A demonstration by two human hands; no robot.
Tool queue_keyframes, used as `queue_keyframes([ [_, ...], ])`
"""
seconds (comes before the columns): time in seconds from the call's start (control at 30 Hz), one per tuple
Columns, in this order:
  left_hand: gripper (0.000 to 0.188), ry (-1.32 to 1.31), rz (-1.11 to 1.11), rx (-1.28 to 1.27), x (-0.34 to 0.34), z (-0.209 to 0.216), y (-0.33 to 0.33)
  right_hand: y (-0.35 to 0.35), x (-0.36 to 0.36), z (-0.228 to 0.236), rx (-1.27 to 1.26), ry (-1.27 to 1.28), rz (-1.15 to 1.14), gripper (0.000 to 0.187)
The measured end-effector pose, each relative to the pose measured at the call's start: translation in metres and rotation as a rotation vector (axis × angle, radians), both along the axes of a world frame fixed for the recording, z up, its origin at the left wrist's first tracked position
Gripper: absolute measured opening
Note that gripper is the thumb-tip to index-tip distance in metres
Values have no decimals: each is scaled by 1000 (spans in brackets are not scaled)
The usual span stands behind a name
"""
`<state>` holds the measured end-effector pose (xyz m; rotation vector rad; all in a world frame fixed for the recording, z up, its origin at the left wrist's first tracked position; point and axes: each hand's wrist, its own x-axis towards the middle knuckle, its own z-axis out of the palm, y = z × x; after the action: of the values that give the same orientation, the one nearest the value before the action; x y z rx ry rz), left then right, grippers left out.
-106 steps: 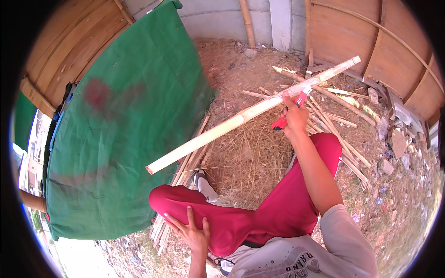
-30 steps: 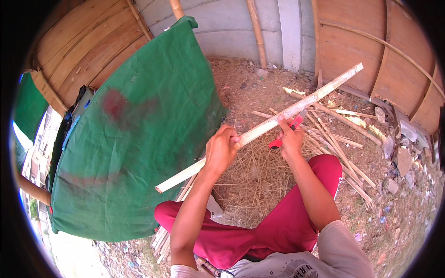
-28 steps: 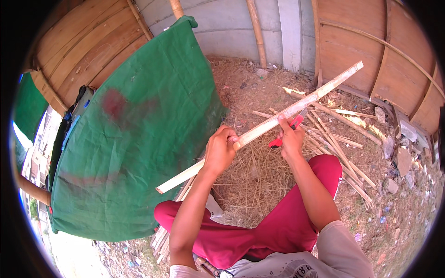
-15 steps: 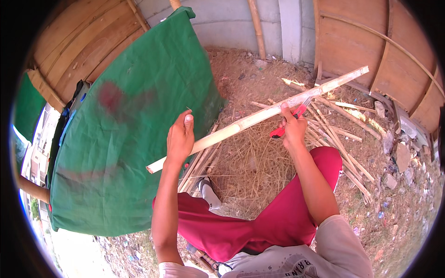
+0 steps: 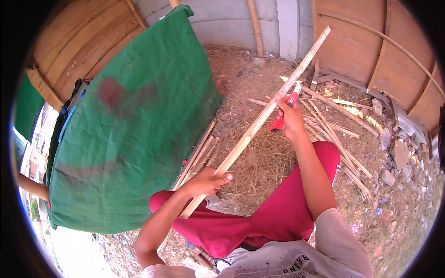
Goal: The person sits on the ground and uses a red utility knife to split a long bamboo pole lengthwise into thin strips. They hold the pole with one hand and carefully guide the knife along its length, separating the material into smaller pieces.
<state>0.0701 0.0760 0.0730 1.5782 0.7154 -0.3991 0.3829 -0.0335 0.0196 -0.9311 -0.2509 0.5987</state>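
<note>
A long pale bamboo strip [image 5: 252,131] runs slantwise in front of me, its near end low over my left thigh and its far end up at the right. My left hand [image 5: 205,182] is closed round it near the lower end, thumb lying across. Higher up, my right hand [image 5: 290,116] pinches the strip while also gripping a red utility knife [image 5: 293,98]. The knife's metal tip points up beside the strip, and the blade's edge is too small to make out.
Bamboo strips [image 5: 331,132] lie scattered at the right, with more strips [image 5: 200,155] at the left beside a green tarp [image 5: 134,125]. Thin shavings [image 5: 259,162] cover the ground between my bent legs. Broken stones [image 5: 401,155] lie along the wooden panel wall [image 5: 357,51].
My left hand has moved down from its raised, open pose and now grips the strip's lower end. The strip has swung steeper, its far end higher and its near end closer to me.
</note>
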Motion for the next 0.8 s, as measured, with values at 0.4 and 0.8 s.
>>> queue_keyframes([
  [0.4, 52, 23, 288, 470, 4, -98, -36, -21, -91, -20, -953, -1060, 326, 45],
  [0.8, 49, 24, 340, 458, 22, -122, -40, -9, -101, -42, -887, -1414, 349, 37],
])
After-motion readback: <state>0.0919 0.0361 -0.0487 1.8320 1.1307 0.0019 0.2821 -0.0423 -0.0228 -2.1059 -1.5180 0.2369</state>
